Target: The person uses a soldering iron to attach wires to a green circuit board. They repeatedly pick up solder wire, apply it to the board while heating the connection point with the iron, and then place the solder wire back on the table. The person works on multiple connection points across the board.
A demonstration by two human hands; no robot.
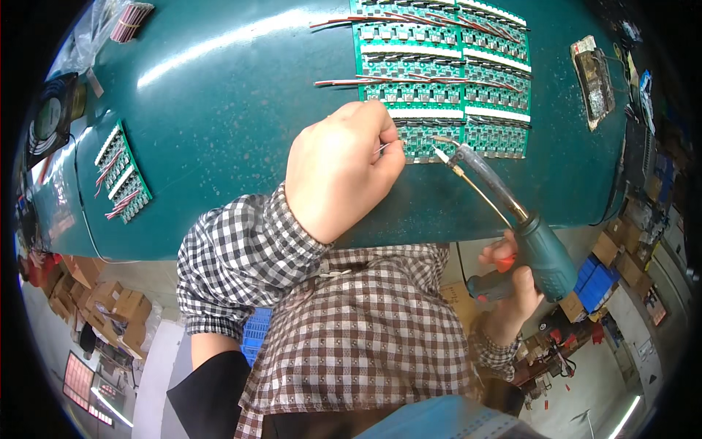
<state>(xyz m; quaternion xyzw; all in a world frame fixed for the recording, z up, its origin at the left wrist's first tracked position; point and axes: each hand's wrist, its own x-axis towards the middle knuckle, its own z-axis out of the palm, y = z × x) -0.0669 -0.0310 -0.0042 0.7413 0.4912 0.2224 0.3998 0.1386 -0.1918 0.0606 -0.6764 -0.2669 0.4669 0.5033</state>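
Observation:
My left hand [342,167] is closed in a pinch on a thin wire [382,148], just over the near edge of a large panel of green circuit boards [499,143]. Most of that wire is hidden by the fingers. My right hand [523,294] grips a dark green soldering gun [550,256] by its handle. The gun's hot tip [443,140] and its solder feed tube [468,180] point left, over the front row of boards and a short way right of my left fingers. Red, black and white wires [417,79] lie in rows across the panel.
A smaller board panel with wires [123,173] lies on the green tabletop [241,124] at left. Beyond it are a fan [53,115] and a banded wire bundle [131,22]. A dirty, worn tray-like holder [594,82] sits at right. Cardboard boxes [110,300] stand below the table.

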